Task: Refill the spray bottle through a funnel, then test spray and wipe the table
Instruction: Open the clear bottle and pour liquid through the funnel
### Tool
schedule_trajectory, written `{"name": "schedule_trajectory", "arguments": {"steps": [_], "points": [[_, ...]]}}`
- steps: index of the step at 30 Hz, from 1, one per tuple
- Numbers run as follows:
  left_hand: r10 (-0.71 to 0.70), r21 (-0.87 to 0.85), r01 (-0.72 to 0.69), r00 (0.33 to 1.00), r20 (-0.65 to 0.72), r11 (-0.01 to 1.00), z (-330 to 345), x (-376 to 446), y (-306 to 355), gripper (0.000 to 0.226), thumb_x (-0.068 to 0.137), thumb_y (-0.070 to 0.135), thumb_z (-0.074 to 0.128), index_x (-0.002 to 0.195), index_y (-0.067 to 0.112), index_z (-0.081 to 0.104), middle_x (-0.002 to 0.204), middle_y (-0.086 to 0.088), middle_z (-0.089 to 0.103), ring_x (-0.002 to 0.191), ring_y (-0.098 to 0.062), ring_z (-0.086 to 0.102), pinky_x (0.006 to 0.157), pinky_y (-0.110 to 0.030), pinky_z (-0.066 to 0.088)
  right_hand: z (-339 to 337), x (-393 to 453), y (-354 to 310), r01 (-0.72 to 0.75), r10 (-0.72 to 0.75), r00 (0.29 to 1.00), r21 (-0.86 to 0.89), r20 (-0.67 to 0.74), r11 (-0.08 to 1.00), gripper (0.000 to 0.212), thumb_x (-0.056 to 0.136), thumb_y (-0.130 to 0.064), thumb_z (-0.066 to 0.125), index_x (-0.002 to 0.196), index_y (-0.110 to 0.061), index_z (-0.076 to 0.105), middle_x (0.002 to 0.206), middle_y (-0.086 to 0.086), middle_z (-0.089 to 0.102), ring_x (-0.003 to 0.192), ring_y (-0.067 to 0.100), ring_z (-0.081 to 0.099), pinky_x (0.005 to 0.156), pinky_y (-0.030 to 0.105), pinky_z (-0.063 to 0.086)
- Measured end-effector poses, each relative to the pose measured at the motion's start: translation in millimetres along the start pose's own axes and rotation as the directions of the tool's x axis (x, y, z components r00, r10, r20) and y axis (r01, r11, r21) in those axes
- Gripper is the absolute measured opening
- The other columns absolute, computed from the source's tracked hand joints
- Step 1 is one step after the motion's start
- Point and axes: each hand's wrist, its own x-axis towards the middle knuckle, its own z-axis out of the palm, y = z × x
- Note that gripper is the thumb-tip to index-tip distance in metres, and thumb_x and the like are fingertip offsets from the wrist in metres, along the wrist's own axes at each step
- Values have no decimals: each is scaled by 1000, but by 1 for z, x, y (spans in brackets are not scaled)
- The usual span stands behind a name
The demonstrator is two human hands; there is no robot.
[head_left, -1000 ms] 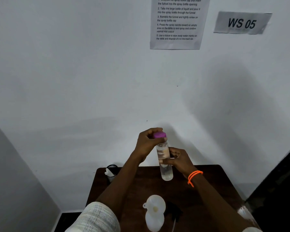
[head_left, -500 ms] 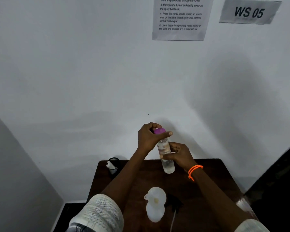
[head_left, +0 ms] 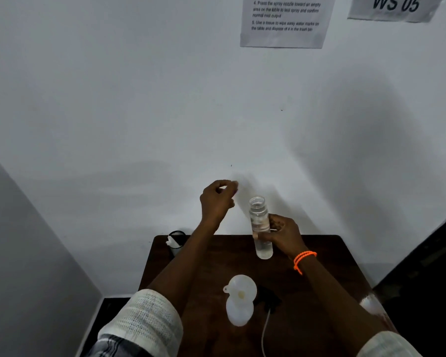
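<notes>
My right hand (head_left: 282,234) grips a clear bottle (head_left: 260,225) around its middle and holds it upright over the far part of the brown table (head_left: 327,256). The bottle's mouth is uncovered and there is clear liquid in its lower part. My left hand (head_left: 216,202) is raised to the left of the bottle's mouth, apart from it, with the fingers curled shut; the purple cap is hidden inside them. Nearer to me, a white funnel (head_left: 242,288) sits in the neck of the white spray bottle (head_left: 238,314).
The black spray head (head_left: 268,298) with its thin tube (head_left: 264,331) lies just right of the spray bottle. A small black bin (head_left: 177,242) holding something white stands at the table's far left corner. A pale object (head_left: 368,304) lies at the right edge. A white wall stands close behind.
The purple cap has come off the clear bottle. My left hand has drawn away to the upper left with its fingers closed. My right hand still holds the bottle.
</notes>
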Motion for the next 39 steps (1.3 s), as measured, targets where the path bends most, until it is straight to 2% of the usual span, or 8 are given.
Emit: {"name": "schedule_trajectory", "arguments": {"steps": [4, 7, 14, 18, 22, 28, 32, 39], "points": [[-203, -50, 202, 979, -2, 978, -17, -11, -34, 30, 91, 26, 52, 87, 6, 74, 78, -18, 65, 55, -28, 58, 67, -48, 61, -7, -7, 10, -11, 11, 1000, -36, 6, 999, 44, 57, -15, 95, 97, -22, 79, 90, -6, 79, 88, 10, 75, 87, 38, 60], [-270, 111, 262, 961, 62, 959, -31, -17, -69, 41, 92, 29, 44, 81, 0, 72, 69, -19, 67, 51, -32, 62, 58, -37, 56, -12, -15, 22, -20, 21, 1000, -81, 19, 997, 37, 57, -20, 94, 90, -23, 79, 86, -4, 79, 85, 13, 75, 84, 44, 60], [-410, 377, 327, 897, 164, 867, -51, -40, -139, 35, 78, 38, 76, 59, 11, 65, 52, -8, 60, 43, -23, 56, 51, -31, 50, -18, -36, 47, -57, 68, 997, -190, 48, 980, 36, 57, -20, 94, 88, -28, 79, 82, -12, 78, 81, 4, 74, 78, 32, 59], [-472, 464, 355, 867, 162, 812, -58, -57, -169, 33, 71, 45, 83, 75, 12, 76, 53, -3, 66, 43, -16, 59, 47, -21, 47, -17, -50, 64, -73, 87, 995, -224, 56, 972, 43, 55, -18, 95, 94, -28, 79, 84, -13, 78, 82, 0, 73, 73, 21, 56], [-539, 369, 455, 827, 163, 810, -61, -74, -188, 40, 65, 50, 86, 67, 11, 74, 54, -7, 64, 49, -19, 59, 52, -27, 48, -16, -64, 80, -55, 82, 993, -276, 86, 960, 47, 55, -17, 95, 98, -27, 79, 85, -14, 78, 82, -2, 72, 71, 13, 54], [-595, 251, 545, 771, 226, 800, -64, -90, -202, 40, 80, 21, 81, 97, -14, 69, 53, -8, 54, 42, -20, 51, 47, -27, 45, -12, -80, 97, -4, 62, 987, -355, 151, 935, 60, 52, -13, 95, 107, -29, 77, 90, -23, 73, 89, -7, 70, 75, 8, 51], [-598, 232, 552, 758, 260, 801, -65, -98, -199, 27, 86, 13, 74, 99, -10, 70, 66, -15, 55, 46, -21, 49, 41, -21, 42, -9, -88, 107, 31, 48, 979, -381, 196, 924, 62, 54, -19, 95, 113, -27, 75, 96, -24, 72, 92, -10, 68, 79, 10, 52], [-598, 196, 565, 758, 262, 802, -62, -106, -206, 17, 82, 13, 77, 86, -1, 71, 55, -7, 55, 45, -19, 50, 45, -25, 45, -5, -94, 114, 71, 37, 971, -436, 235, 897, 49, 61, -32, 90, 108, -26, 76, 93, -16, 76, 86, -8, 68, 75, 20, 54]]}}
